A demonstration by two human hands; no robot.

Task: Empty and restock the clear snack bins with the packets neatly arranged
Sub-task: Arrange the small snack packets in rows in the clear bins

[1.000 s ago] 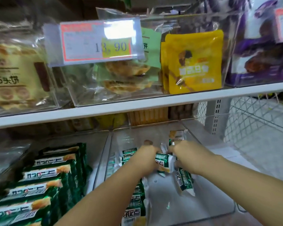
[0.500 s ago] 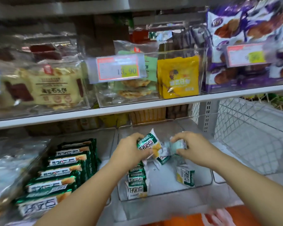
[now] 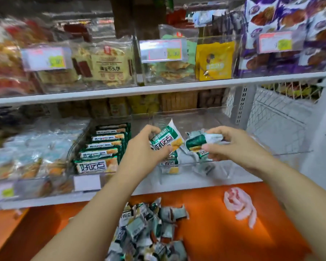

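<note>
Over the front of a clear snack bin (image 3: 224, 162) on the lower shelf, my left hand (image 3: 147, 147) grips a green-and-white snack packet (image 3: 167, 138). My right hand (image 3: 231, 146) pinches several more crumpled green-and-white packets (image 3: 199, 144). A few packets (image 3: 169, 164) still lie inside the bin behind its front wall. Below the shelf a heap of the same packets (image 3: 149, 228) lies on an orange surface (image 3: 215, 232).
A neighbouring clear bin (image 3: 88, 183) to the left holds a neat row of green packets (image 3: 102, 153). The upper shelf (image 3: 158, 89) carries bins of biscuits, a yellow pouch (image 3: 215, 61) and purple bags. A wire basket (image 3: 282, 125) stands to the right. A pink-white cloth (image 3: 239, 204) lies on the orange surface.
Both hands have lifted packets up and back out of the bin toward me. The view has pulled back and tilted down, revealing the packet heap on the orange surface.
</note>
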